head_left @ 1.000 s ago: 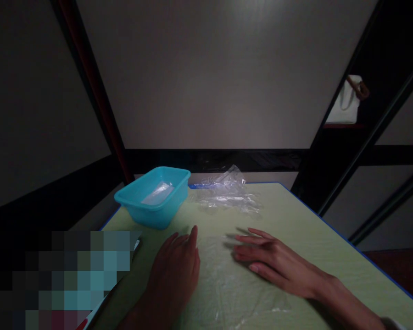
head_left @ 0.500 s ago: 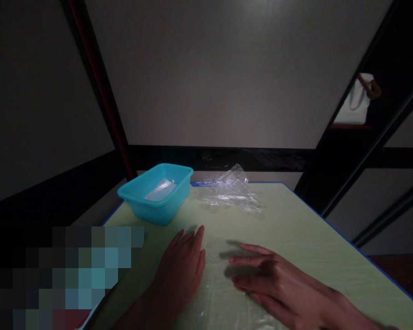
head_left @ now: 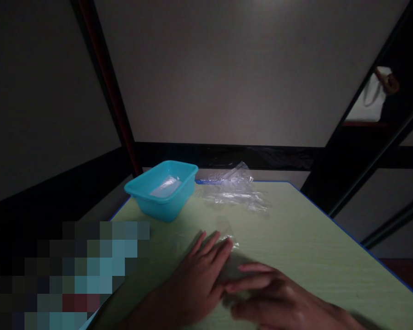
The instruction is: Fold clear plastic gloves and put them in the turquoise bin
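A thin, clear plastic bag [head_left: 234,244] lies on the table just beyond my left fingertips, much of it hidden under the hand. My left hand [head_left: 203,277] rests palm down over it with the fingers stretched out. Close by on the right, my right hand [head_left: 271,295] hovers low above the table. Its fingers are apart and slightly bent, nothing shows in them, and its fingertips come near my left thumb.
A crumpled heap of clear plastic bags [head_left: 232,190] lies at the table's back edge. Left of it stands a blue basin [head_left: 168,211] with a white packet [head_left: 165,186] inside. The pale green table [head_left: 303,229] has a blue rim. Behind rises a grey panel [head_left: 227,78].
My left hand has moved right, over the clear plastic and closer to my right hand. My right hand has come slightly nearer to me. The view has shifted a little.
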Tool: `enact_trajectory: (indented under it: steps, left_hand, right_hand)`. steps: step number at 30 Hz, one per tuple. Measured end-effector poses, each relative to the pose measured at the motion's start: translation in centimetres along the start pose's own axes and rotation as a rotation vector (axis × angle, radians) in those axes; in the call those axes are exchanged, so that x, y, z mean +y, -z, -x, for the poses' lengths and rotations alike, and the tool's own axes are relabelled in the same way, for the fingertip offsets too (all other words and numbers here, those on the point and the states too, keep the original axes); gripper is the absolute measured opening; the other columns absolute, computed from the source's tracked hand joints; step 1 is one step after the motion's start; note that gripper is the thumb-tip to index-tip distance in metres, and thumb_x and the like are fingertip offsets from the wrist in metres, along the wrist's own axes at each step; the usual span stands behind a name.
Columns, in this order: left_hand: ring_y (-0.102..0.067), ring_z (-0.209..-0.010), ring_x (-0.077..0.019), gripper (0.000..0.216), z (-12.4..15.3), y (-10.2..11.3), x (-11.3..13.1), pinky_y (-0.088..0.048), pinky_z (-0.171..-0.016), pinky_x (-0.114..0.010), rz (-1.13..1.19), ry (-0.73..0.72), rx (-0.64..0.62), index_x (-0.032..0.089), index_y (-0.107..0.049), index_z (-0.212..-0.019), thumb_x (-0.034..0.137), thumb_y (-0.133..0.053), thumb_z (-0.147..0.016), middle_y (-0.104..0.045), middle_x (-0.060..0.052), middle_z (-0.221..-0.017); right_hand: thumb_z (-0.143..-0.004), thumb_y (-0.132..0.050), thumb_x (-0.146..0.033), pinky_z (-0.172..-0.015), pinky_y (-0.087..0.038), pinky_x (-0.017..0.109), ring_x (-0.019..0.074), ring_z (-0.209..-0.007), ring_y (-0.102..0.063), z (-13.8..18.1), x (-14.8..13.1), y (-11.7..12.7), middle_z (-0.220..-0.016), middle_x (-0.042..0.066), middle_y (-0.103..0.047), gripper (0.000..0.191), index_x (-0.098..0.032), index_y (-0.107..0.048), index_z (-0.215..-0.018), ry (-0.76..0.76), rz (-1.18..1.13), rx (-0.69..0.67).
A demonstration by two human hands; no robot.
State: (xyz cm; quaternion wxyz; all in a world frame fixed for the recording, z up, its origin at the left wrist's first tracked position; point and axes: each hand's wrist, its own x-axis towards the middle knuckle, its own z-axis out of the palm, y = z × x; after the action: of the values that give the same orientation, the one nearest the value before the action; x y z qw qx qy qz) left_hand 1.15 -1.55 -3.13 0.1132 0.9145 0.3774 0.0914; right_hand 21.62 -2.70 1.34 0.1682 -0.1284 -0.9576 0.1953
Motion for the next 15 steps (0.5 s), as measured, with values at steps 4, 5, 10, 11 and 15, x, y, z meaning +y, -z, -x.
enact_trajectory:
  steps: [4,5,10,11,15]
  left_hand:
    - [-0.015,-0.136,-0.0225,0.059,0.0,0.4,0.4,-0.013,-0.112,-0.047,0.016,-0.129,-0.054,0.019,-0.026,-0.138,0.035,-0.047,-0.086,-0.031,-0.003,-0.144]
    - [-0.016,-0.136,-0.0222,0.059,0.1,0.5,0.5,-0.013,-0.112,-0.046,0.016,-0.152,-0.051,0.019,-0.026,-0.138,0.037,-0.047,-0.086,-0.032,-0.003,-0.144]
    - [-0.032,-0.131,-0.0209,0.044,0.1,0.6,1.0,-0.022,-0.11,-0.043,-0.059,-0.146,0.096,0.018,-0.039,-0.13,0.034,-0.041,-0.089,-0.039,-0.006,-0.14]
    - [-0.039,-0.126,-0.0212,0.04,0.0,0.6,1.0,-0.026,-0.109,-0.042,-0.089,-0.088,0.143,0.016,-0.045,-0.126,0.029,-0.041,-0.089,-0.046,-0.008,-0.135]
    - [-0.06,-0.101,-0.022,0.031,-0.2,0.7,0.5,-0.04,-0.099,-0.043,-0.204,0.212,0.286,0.01,-0.054,-0.112,0.013,-0.039,-0.085,-0.064,-0.013,-0.109]
  right_hand:
    - [-0.091,-0.038,-0.019,-0.095,-0.043,0.036,0.0155,-0.105,-0.058,1.0,2.2,-0.3,-0.105,0.008,-0.066,0.026,-0.018,-0.057,-0.108,-0.158,0.043,0.306]
    - [-0.091,-0.037,-0.019,-0.093,-0.045,0.037,0.0164,-0.103,-0.058,1.1,2.8,-0.4,-0.105,0.008,-0.066,0.027,-0.018,-0.056,-0.11,-0.216,0.069,0.33]
    - [-0.093,-0.035,-0.023,-0.1,-0.037,0.045,0.0195,-0.11,-0.055,1.3,5.0,-0.8,-0.115,0.01,-0.062,0.03,-0.019,-0.055,-0.115,-0.379,0.178,0.232]
    - [-0.093,-0.034,-0.023,-0.1,-0.036,0.046,0.0196,-0.11,-0.055,1.3,5.2,-0.8,-0.116,0.01,-0.062,0.031,-0.02,-0.054,-0.116,-0.394,0.186,0.21]
    - [-0.094,-0.033,-0.024,-0.102,-0.033,0.049,0.0201,-0.111,-0.054,1.5,5.4,-0.9,-0.119,0.009,-0.06,0.031,-0.02,-0.054,-0.115,-0.437,0.207,0.172]
